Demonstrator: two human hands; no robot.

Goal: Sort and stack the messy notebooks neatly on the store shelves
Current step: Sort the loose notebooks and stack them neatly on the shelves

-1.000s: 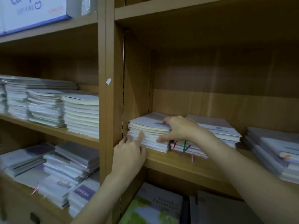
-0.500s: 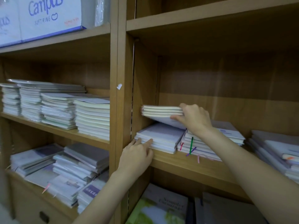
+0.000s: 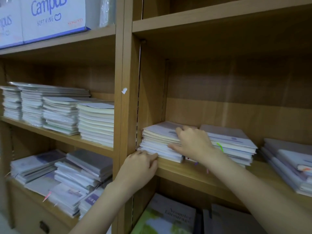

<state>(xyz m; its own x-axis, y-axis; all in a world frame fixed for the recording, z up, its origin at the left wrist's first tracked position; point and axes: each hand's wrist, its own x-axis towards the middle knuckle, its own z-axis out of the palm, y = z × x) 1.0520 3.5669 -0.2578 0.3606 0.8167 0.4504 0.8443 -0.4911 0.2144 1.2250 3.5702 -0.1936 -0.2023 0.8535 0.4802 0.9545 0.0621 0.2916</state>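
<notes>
Pale lilac covers and cream page edges are seen on the notebooks under the right hand; a green ribbon beside it; brown wood-grain shelves.

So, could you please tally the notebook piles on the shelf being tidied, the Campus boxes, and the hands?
Pale paper notebook piles on that wooden shelf: 3
White cardboard Campus boxes: 2
Bare hands: 2
Total: 7

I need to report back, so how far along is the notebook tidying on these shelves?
Partly done. The upper-left shelf stacks look squared. In hand: the right hand grips the leftmost stack in the right bay while the left hand touches its bottom front edge. Left: the messy lower-left piles and the far-right pile.
</notes>
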